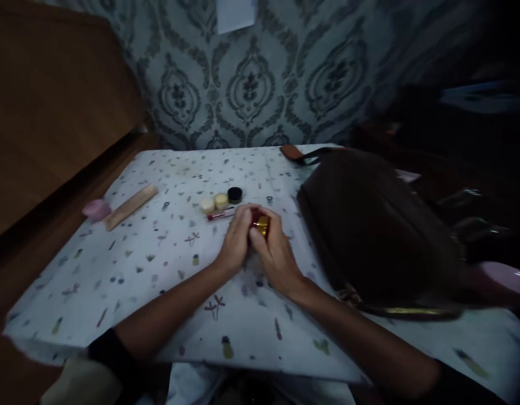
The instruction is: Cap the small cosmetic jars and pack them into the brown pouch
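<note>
Over the middle of the table, my left hand (236, 241) and my right hand (277, 250) meet around a small dark red container with a shiny gold cap (262, 225). Fingers of both hands wrap it, and most of its body is hidden; its exact kind is unclear. Just beyond my left hand lies a slim tube (220, 214), dark red at one end and pale at the other, like a lip gloss. Behind the tube sit a cream-coloured small jar (207, 206), a yellowish small jar (222, 200) and a small jar with a black lid (234, 195).
A large dark brown bag (378, 236) fills the table's right side, with a pink bowl-like object (507, 278) beyond it. On the left lie a pink round item (97, 210) and a flat tan strip (131, 207). The patterned white tablecloth (158, 304) reaches the patterned wall; wooden furniture (61, 101) borders the left.
</note>
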Demonstrator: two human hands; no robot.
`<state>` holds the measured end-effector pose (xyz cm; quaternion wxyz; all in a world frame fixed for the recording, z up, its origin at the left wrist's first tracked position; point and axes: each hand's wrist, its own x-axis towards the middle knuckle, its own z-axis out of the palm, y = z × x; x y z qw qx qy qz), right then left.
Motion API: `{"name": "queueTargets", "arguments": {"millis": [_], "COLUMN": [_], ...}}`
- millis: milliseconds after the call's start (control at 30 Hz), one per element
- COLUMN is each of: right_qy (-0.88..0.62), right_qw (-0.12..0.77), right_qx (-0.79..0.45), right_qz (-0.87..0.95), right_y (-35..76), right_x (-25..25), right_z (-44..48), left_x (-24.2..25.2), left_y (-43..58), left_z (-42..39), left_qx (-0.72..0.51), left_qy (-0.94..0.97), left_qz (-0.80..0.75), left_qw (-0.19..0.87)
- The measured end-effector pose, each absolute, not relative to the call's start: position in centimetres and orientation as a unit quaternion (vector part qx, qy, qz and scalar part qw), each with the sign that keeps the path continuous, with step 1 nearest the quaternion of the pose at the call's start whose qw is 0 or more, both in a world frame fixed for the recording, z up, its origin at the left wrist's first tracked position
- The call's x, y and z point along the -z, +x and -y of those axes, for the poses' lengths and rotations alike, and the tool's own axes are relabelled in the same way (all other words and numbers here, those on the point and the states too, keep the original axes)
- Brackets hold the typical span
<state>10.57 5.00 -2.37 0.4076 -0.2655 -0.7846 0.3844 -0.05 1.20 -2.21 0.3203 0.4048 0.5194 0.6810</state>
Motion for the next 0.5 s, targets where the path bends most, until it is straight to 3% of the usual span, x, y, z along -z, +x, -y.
{"name": "queueTargets", "arguments": {"millis": [133, 367, 500], "right_qy": [-0.247, -0.205, -0.167], "right_qw": [0.376, 0.346, 0.292], "right_qx": [-0.327, -0.258, -0.143], "right_qz": [0.831, 0.878, 0.931], "right_y": [10.5, 11.2, 11.6], "right_x": [1.8, 1.2, -0.5], "right_z": [-4.8, -5.2, -5.4], "left_x": [1.5, 0.8, 0.0], "left_y": [0.6, 0.3, -0.4], "left_z": [-1.3, -1.1, -0.8], "left_qx": [-0.721, -0.715, -0.701], "left_qy": [0.254, 0.194, 0.176], "left_qz": [-0.477, -0.456, -0.464], "left_qw": [0.434, 0.493, 0.512]}}
